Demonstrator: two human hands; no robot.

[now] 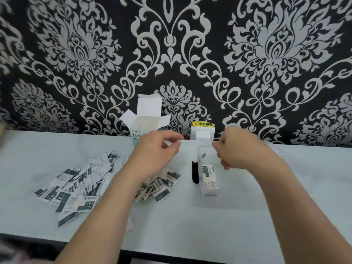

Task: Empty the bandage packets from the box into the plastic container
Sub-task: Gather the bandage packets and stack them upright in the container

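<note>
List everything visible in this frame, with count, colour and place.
box: one, white, flaps open, upright at table's back edge
bandage packets: many, white and dark, scattered left and centre on table; some inside container
plastic container: one, clear, on table right of centre
black object: one, against container's left side, kind unclear
wall plate: one, white, yellow label, behind container
table: one, pale
wallpaper: black, white pattern, behind table
left hand: fingers curled, above centre packets
right hand: fingers curled, above container
</note>
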